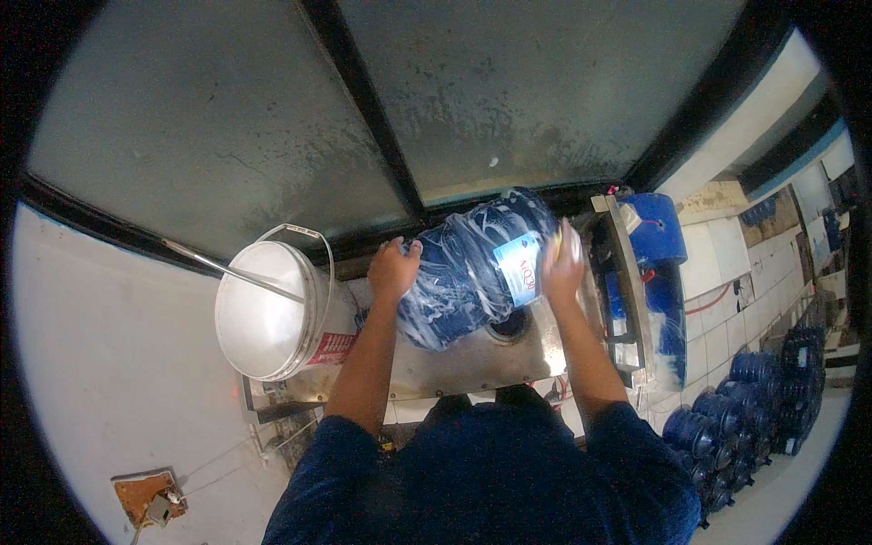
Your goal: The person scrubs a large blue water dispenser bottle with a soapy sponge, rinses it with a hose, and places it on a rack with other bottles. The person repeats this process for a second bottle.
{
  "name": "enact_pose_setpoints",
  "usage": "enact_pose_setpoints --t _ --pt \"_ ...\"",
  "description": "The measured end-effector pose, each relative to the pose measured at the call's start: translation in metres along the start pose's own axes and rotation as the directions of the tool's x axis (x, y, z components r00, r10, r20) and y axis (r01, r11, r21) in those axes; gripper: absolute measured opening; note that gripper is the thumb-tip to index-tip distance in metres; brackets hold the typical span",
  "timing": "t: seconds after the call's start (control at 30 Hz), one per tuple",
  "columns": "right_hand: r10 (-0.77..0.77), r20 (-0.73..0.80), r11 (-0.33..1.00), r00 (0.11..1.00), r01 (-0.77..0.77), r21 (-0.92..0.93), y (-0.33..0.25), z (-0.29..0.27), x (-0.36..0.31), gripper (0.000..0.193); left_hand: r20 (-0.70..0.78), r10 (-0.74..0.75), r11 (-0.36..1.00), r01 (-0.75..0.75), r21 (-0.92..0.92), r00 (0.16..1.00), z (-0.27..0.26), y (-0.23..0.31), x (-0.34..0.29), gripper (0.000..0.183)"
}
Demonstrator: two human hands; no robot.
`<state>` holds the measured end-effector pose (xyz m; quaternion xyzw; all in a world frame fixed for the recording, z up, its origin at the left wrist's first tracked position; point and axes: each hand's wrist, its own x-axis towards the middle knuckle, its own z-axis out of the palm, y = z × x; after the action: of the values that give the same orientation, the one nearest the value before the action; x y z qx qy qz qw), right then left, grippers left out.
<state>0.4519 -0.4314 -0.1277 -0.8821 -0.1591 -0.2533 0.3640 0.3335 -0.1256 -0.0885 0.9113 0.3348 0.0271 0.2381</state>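
A large blue water jug (463, 272) covered in white soap suds lies tilted on its side over a steel sink counter (427, 374). It bears a light blue label (519, 263) facing up. My left hand (394, 271) grips the jug's left end, thumb on top. At the right end, my right hand (562, 268) presses a pale yellowish-white pad, which looks like a sponge, against the jug. That hand is blurred and covers most of the pad. Below the jug, a dark round opening (509, 327) shows in the steel.
A white bucket (263, 313) with a raised handle stands left of the sink, a long metal rod (227, 268) lying across it. Blue barrels (656, 232) stand to the right behind a metal frame (627, 282). Several blue jugs (727, 409) are stacked farther right. Dark-framed glass (536, 100) rises behind.
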Motion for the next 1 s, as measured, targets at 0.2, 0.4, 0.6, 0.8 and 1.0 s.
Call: enact_pose_setpoints --t 0.2,0.4,0.6,0.8,1.0 --pt "0.306 0.578 0.924 0.757 -0.090 -0.372 -0.067 0.020 0.117 0.050 -0.066 0.014 1.000 -0.015 -0.008 0.998 0.007 -0.008 0.009 0.055" --pt "-0.409 0.379 0.861 0.830 0.489 -0.142 -0.053 -0.001 0.042 0.046 -0.048 -0.047 0.999 0.047 -0.003 0.998 -0.003 -0.001 0.007 0.055" --pt "-0.295 0.026 0.955 0.955 0.296 -0.033 0.063 0.001 -0.074 0.058 -0.058 -0.003 1.000 0.004 0.008 0.998 0.003 -0.003 0.005 0.055" --pt "0.136 0.199 0.984 0.971 -0.155 0.084 -0.015 -0.004 0.031 0.055 -0.051 0.015 0.999 -0.017 -0.038 0.999 -0.012 0.006 -0.013 0.054" --pt "0.283 0.733 0.891 0.618 0.113 -0.439 -0.072 0.049 0.143 0.054 -0.100 -0.058 0.994 0.048 -0.096 0.993 -0.011 0.011 -0.034 0.049"
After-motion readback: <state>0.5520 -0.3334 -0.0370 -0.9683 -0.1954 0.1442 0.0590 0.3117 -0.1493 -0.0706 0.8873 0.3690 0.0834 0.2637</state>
